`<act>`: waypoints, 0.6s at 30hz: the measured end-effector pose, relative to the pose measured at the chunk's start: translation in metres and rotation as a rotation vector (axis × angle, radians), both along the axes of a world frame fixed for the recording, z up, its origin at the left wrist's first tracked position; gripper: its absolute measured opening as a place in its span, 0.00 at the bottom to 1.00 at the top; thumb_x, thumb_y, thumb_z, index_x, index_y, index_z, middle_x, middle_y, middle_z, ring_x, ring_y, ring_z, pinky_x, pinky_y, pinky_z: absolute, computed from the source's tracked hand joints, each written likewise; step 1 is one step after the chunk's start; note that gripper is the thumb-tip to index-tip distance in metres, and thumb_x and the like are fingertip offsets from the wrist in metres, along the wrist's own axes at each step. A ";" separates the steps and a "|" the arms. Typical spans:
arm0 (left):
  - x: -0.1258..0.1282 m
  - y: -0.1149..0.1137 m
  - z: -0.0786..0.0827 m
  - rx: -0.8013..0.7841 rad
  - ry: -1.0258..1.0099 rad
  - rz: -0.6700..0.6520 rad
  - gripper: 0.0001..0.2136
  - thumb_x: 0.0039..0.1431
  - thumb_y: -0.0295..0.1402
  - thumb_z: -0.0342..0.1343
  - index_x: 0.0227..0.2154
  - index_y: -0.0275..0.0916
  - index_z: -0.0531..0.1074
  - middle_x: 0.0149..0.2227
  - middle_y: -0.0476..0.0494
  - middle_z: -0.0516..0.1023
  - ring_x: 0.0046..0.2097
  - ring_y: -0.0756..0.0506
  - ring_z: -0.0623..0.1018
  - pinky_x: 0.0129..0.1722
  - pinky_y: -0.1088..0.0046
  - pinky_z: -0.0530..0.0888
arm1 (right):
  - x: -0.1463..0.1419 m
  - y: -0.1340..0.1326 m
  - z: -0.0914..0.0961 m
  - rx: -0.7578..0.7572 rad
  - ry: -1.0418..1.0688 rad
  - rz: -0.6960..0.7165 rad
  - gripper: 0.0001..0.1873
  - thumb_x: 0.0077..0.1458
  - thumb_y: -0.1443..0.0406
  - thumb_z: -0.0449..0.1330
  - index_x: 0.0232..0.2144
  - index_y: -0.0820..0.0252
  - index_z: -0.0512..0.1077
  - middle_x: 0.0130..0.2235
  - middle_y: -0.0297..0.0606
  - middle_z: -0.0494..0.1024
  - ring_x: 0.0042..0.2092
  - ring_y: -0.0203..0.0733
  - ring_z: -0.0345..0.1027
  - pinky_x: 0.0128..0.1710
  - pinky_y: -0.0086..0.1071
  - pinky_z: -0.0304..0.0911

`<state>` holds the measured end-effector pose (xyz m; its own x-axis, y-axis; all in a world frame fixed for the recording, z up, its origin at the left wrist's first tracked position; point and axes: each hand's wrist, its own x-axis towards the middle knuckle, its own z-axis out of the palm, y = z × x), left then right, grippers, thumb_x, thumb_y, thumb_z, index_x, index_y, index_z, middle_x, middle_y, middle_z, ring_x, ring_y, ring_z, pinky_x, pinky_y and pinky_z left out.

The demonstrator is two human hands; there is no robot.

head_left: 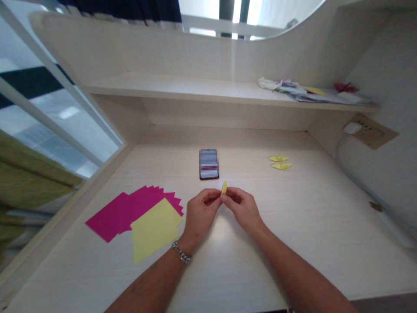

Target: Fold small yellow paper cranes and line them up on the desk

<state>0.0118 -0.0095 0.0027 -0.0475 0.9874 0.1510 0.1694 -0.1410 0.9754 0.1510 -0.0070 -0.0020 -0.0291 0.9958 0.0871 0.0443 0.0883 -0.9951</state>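
A small piece of folded yellow paper (224, 188) stands upright between my fingertips, over the middle of the desk. My left hand (203, 213) pinches it from one side, and my right hand (243, 206) pinches it from the other, the thumbs close together at its lower end. The part of the paper behind my fingers is hidden. Just beyond my hands lies a phone (209, 164) with its screen lit and blurred. Left of my left hand, yellow paper sheets (154, 232) overlap a fan of magenta paper sheets (130, 213).
Two folded yellow paper pieces (280, 166) lie at the right on the desk (293, 261). Papers (312, 92) and a dark red item are on the back shelf (182, 89). A cable (345, 163) runs down from the wall socket (373, 130) at the right.
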 end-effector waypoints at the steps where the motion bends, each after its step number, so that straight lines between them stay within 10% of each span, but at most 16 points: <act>1: 0.001 -0.001 0.000 0.000 0.008 -0.044 0.08 0.51 0.34 0.61 0.35 0.38 0.76 0.35 0.44 0.80 0.37 0.46 0.79 0.40 0.69 0.75 | 0.000 0.001 -0.002 -0.016 0.044 0.033 0.16 0.48 0.59 0.63 0.39 0.60 0.75 0.39 0.41 0.79 0.40 0.44 0.72 0.42 0.36 0.66; 18: -0.004 0.008 -0.001 -0.090 -0.097 -0.046 0.07 0.48 0.32 0.62 0.31 0.37 0.76 0.32 0.45 0.80 0.33 0.47 0.79 0.38 0.69 0.77 | 0.005 0.006 -0.006 -0.161 0.212 -0.008 0.17 0.45 0.60 0.65 0.39 0.58 0.75 0.35 0.39 0.79 0.36 0.42 0.72 0.39 0.37 0.68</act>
